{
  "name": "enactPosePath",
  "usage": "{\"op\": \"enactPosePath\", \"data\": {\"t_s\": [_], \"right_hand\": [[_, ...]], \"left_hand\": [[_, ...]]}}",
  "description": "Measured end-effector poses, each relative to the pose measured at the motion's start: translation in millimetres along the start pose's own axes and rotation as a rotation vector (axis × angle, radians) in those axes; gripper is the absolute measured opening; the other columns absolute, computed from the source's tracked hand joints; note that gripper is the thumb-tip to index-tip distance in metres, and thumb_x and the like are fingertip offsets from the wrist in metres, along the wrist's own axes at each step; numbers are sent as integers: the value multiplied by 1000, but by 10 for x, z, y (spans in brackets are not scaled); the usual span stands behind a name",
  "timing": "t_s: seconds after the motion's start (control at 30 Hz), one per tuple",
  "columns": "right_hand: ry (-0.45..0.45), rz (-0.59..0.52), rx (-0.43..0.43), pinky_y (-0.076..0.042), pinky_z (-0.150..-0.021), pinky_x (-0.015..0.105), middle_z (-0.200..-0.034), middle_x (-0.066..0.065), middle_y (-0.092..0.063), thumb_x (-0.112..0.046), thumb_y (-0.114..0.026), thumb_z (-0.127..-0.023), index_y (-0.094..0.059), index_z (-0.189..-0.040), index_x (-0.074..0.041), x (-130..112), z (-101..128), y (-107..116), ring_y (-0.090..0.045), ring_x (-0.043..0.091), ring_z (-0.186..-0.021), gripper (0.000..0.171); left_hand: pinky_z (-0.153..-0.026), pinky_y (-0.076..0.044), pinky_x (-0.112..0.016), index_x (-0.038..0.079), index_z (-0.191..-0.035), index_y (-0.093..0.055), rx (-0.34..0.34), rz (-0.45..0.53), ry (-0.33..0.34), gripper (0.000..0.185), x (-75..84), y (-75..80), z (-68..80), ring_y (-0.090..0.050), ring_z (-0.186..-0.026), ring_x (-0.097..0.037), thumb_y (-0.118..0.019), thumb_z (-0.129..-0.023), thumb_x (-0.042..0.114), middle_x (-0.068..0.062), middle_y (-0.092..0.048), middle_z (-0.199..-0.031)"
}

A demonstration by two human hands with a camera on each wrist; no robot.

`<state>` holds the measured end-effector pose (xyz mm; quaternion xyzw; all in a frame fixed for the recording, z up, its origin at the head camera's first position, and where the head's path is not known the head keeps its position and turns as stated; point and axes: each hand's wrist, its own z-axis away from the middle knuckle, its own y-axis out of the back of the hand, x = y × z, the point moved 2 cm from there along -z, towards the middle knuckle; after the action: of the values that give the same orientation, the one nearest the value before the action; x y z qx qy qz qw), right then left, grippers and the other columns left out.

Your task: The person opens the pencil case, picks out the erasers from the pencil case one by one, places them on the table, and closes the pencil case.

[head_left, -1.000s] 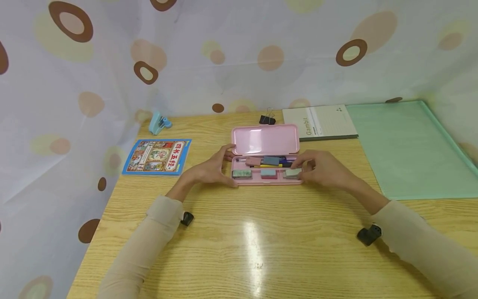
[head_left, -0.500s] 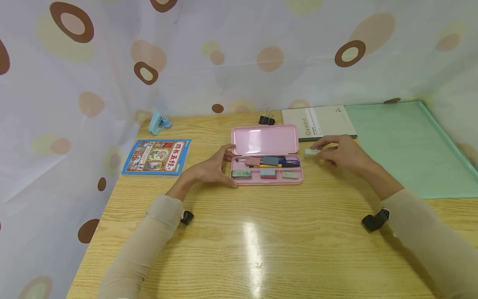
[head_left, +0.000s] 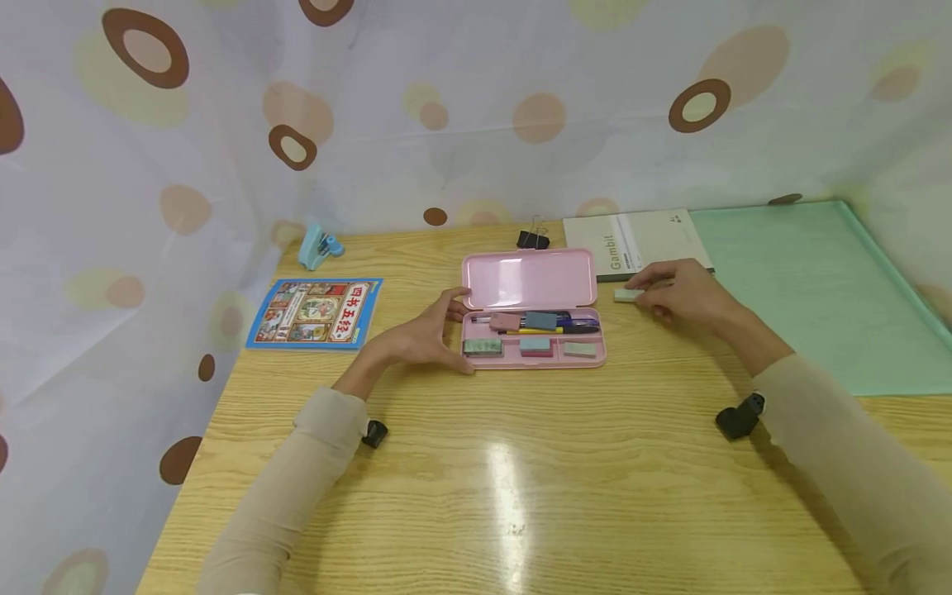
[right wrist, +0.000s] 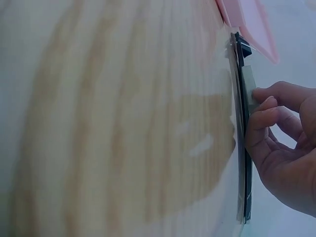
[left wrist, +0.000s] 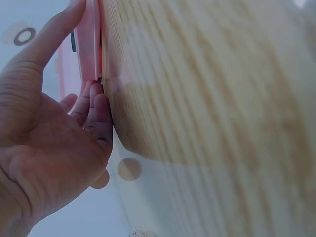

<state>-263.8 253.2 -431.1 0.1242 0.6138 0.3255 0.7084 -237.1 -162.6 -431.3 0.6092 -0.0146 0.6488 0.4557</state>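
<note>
The right hand (head_left: 680, 293) pinches a small pale eraser (head_left: 628, 294) between thumb and fingertips, low over the wooden table (head_left: 521, 479). The eraser is a flat oblong block, its long axis running left to right, its free end pointing from the fingertips toward the pink pencil case (head_left: 531, 310) just beyond them. Right behind the hand lies a grey notebook (head_left: 632, 241) with a dark spine, and further out to its right a smooth mint-green mat (head_left: 811, 289).

The left hand (head_left: 427, 330) curls round the case's left end, thumb on the hinged lid, fingers against the tray's near corner. The case is glossy hard plastic with rounded corners, standing open, its long axis across the table; it holds pens and small rectangular erasers.

The head view alone shows the whole layout. The left wrist view shows the fingers (left wrist: 96, 111) pressed against the pink edge (left wrist: 89, 42); the right wrist view shows the curled fingertips (right wrist: 261, 116) against the notebook's dark edge (right wrist: 243, 163), the eraser hard to make out there
</note>
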Motion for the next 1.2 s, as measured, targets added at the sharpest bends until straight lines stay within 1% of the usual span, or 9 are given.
{"op": "enactPosePath", "data": {"t_s": [0.2, 0.27, 0.43, 0.57, 0.7, 0.9, 1.13, 1.2], "right_hand": [[-17, -16, 6, -46, -54, 30, -70, 6, -64, -17, -71, -98, -71, -124, -1, 17, -1, 22, -54, 17, -58, 30], [-17, -32, 13, -48, -55, 30, -76, 7, -66, -17, -72, -98, -70, -124, -1, 27, 2, 22, -55, 17, -60, 31], [-10, -80, 45, -52, -57, 31, -99, 10, -69, -15, -72, -98, -69, -127, -1, 22, 36, 22, -59, 17, -67, 33], [-11, -110, 49, -55, -61, 31, -105, 10, -67, -18, -71, -99, -68, -129, -2, -24, 100, 30, -61, 18, -73, 34], [10, -127, 13, -59, -65, 33, -112, 9, -63, -22, -70, -101, -65, -133, -1, -71, 178, 31, -63, 19, -77, 39], [48, -164, -37, -59, -65, 36, -115, 8, -65, -23, -75, -97, -67, -133, -4, -116, 273, -39, -63, 22, -78, 41], [124, -188, -168, -60, -65, 38, -122, 19, -68, -17, -71, -100, -65, -132, -3, -259, 405, -207, -68, 25, -82, 36], [130, -188, -199, -59, -64, 37, -121, 19, -70, -16, -71, -99, -67, -131, -4, -306, 442, -266, -68, 26, -79, 34]], "left_hand": [[-125, -29, -44, 18, -163, -10, 4, -10, 9, 122, 12, -7, 3, -38, -142, -28, -95, -75, 22, -11, -38, -153], [-125, -28, -43, 18, -163, -10, 5, -12, 9, 123, 11, -4, 4, -38, -142, -28, -95, -75, 22, -11, -39, -152], [-125, -28, -43, 17, -162, -11, 4, -17, 7, 122, 7, 4, 0, -38, -141, -28, -95, -75, 22, -12, -39, -151], [-124, -29, -41, 19, -163, -10, 5, -19, 17, 122, -4, 8, -2, -38, -141, -26, -95, -75, 23, -10, -39, -152], [-124, -29, -41, 19, -163, -10, 4, -24, 20, 122, -6, 13, 1, -38, -141, -25, -95, -76, 24, -9, -39, -152], [-124, -29, -41, 19, -163, -9, -1, -29, 19, 123, -4, 16, 2, -38, -142, -25, -95, -75, 24, -9, -38, -152], [-124, -29, -41, 19, -163, -10, -2, -22, 10, 122, 1, 9, -3, -38, -142, -26, -95, -75, 23, -10, -38, -152], [-124, -29, -41, 19, -162, -10, -2, -18, 11, 122, 10, 6, -3, -38, -142, -25, -95, -75, 23, -10, -38, -151]]}}
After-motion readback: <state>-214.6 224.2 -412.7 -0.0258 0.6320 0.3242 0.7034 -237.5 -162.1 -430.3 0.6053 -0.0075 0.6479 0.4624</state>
